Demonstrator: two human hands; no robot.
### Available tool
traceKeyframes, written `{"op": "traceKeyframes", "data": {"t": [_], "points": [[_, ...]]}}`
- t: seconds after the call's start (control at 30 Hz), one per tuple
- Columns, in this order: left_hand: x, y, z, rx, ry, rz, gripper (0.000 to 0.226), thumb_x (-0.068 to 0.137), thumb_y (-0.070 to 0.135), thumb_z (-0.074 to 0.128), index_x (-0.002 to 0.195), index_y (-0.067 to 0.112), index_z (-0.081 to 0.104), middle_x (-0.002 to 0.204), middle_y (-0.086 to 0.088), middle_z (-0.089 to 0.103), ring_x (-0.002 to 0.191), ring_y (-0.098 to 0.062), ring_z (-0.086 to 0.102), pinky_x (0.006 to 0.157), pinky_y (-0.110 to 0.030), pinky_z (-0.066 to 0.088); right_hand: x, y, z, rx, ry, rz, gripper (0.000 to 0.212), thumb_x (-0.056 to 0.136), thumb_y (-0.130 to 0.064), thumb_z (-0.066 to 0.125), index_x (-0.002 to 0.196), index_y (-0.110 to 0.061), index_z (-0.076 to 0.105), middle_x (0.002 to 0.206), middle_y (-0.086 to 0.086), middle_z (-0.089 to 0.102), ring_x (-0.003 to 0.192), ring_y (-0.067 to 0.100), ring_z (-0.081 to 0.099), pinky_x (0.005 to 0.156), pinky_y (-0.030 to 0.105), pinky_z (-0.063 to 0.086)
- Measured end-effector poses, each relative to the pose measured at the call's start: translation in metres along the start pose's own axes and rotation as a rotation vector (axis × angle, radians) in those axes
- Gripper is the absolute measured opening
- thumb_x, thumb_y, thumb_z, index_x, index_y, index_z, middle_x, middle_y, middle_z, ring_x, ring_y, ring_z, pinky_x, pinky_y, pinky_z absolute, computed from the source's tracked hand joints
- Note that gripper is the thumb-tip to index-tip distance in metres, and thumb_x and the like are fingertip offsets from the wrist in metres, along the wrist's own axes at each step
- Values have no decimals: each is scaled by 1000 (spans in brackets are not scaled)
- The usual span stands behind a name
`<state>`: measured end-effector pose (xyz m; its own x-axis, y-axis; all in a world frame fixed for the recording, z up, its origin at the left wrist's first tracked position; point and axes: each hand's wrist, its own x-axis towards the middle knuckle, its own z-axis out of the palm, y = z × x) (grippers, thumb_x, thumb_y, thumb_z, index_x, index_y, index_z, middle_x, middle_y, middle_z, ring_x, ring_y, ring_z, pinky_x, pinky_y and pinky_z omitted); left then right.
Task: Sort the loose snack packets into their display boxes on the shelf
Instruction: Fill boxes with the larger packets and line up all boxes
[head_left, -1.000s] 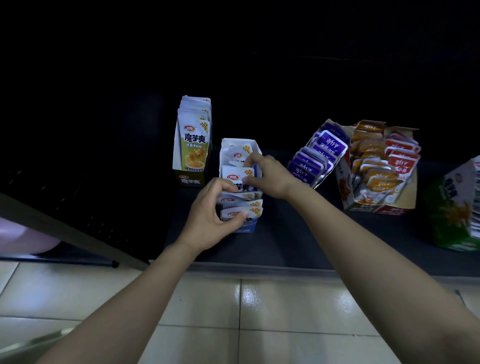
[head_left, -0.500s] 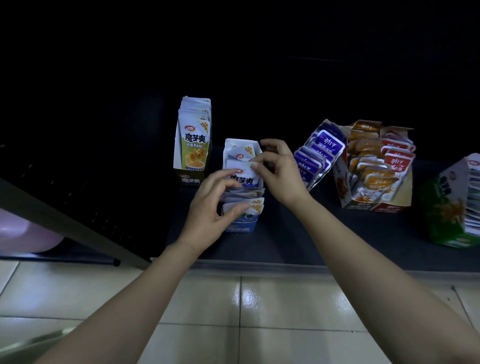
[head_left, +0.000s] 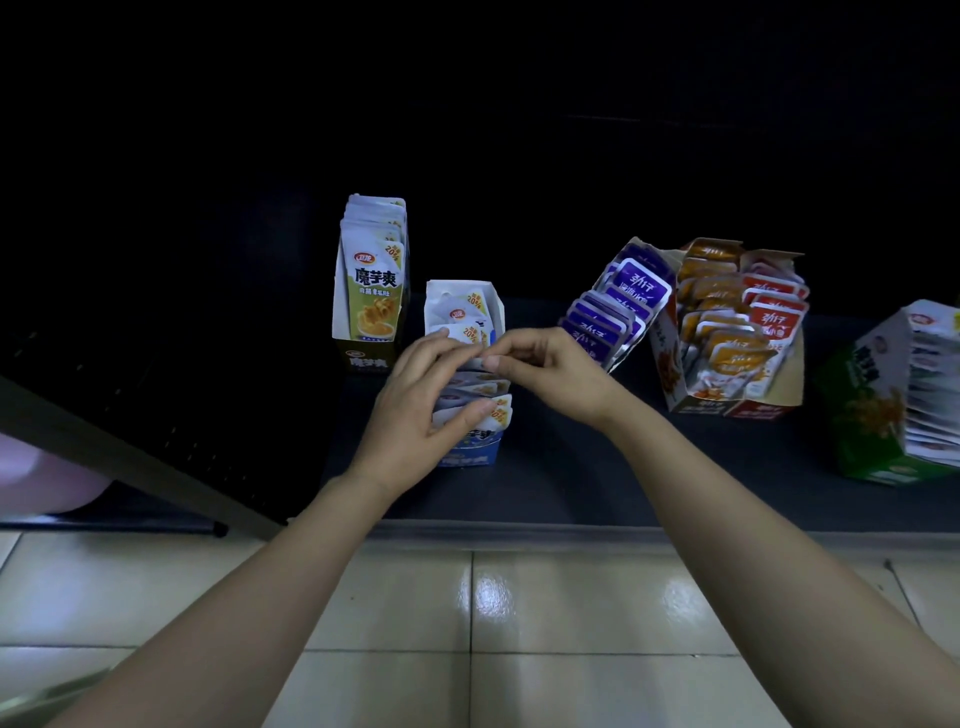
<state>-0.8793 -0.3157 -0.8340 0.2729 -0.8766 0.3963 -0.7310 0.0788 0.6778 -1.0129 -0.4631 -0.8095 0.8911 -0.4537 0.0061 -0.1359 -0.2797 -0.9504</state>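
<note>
A blue and white display box (head_left: 475, 453) stands on the dark shelf (head_left: 597, 467), filled with white snack packets (head_left: 460, 314). My left hand (head_left: 421, 410) curls round the front packets in that box, thumb at their lower right edge. My right hand (head_left: 550, 371) reaches in from the right and pinches the top edge of a packet in the middle of the box. The middle packets are hidden behind both hands.
A tall yellow-green box of packets (head_left: 370, 280) stands left of the blue one. To the right lean a purple packet box (head_left: 621, 306), an orange and red box (head_left: 732, 332) and a green box (head_left: 893, 400). The shelf's front edge meets a tiled floor (head_left: 467, 623). A slanted dark panel (head_left: 130, 441) lies left.
My right hand has drawn back from the rear of the blue box toward its middle, fingers now pinching a packet's top edge. My left hand stayed on the front packets.
</note>
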Motion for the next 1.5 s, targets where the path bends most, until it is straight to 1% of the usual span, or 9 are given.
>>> {"op": "traceKeyframes", "data": {"t": [0.1, 0.23, 0.3, 0.37, 0.47, 0.7, 0.87, 1.03, 1.5], "points": [[-3, -3, 0, 14, 24, 16, 45, 90, 46, 56, 125, 17, 58, 124, 17, 45, 131, -2, 35, 105, -11, 24, 3, -1, -1, -8, 99, -7, 24, 98, -18, 56, 102, 0, 71, 103, 10, 72, 103, 20, 67, 95, 38, 52], [-3, -4, 1, 36, 24, 9, 39, 91, 44, 55, 115, 14, 62, 120, 5, 53, 121, -12, 45, 101, -18, 32, 21, 5, -2, -294, 371, -94, 26, 96, -19, 58, 119, -12, 67, 135, 3, 56, 128, 15, 45, 109, 35, 38], [-5, -6, -1, 38, 26, 4, 38, 92, 44, 54, 114, 14, 62, 118, 4, 54, 119, -14, 47, 99, -19, 33, 30, 6, 0, -453, 343, -84, 34, 95, -19, 61, 128, -13, 62, 149, 5, 39, 138, 18, 32, 112, 27, 28], [-6, -8, -3, 26, 37, -1, 37, 93, 43, 53, 113, 14, 63, 117, 3, 54, 117, -13, 47, 98, -18, 33, 38, 5, 4, -514, 256, 11, 48, 94, -19, 62, 140, -12, 50, 156, 9, 27, 143, 24, 26, 112, 30, 28], [-7, -7, -5, 6, 36, 0, 34, 93, 41, 53, 111, 14, 64, 115, 4, 54, 116, -12, 48, 98, -17, 32, 43, 5, 12, -637, 173, 129, 61, 95, -17, 60, 149, -10, 33, 148, 14, 37, 134, 29, 39, 105, 34, 34], [-7, -7, -1, -6, 23, 9, 31, 93, 40, 54, 110, 16, 65, 116, 3, 54, 117, -13, 47, 98, -15, 31, 44, 4, 8, -752, 238, 174, 39, 90, -20, 66, 125, -9, 54, 127, 14, 50, 107, 33, 57, 86, 43, 47], [-6, -8, -1, -19, 29, 20, 29, 93, 38, 55, 108, 15, 65, 115, 2, 55, 115, -14, 48, 97, -16, 33, 55, 2, 8, -813, 156, 234, 39, 91, -27, 65, 125, -12, 53, 127, 13, 52, 109, 31, 55, 85, 40, 48], [-6, -10, -1, -31, 27, 9, 30, 93, 40, 55, 108, 16, 64, 114, 2, 55, 116, -14, 48, 96, -19, 35, 62, 4, 11, -770, 188, 237, 29, 89, -27, 67, 112, -12, 59, 119, 11, 59, 106, 28, 57, 79, 38, 46], [-6, -12, 1, -49, 40, 16, 31, 92, 39, 56, 107, 13, 65, 114, 1, 55, 114, -15, 50, 96, -23, 38, 72, 6, 21, -873, 263, 362, 33, 89, -33, 67, 116, -14, 65, 114, 9, 65, 103, 28, 62, 71, 33, 43]]}}
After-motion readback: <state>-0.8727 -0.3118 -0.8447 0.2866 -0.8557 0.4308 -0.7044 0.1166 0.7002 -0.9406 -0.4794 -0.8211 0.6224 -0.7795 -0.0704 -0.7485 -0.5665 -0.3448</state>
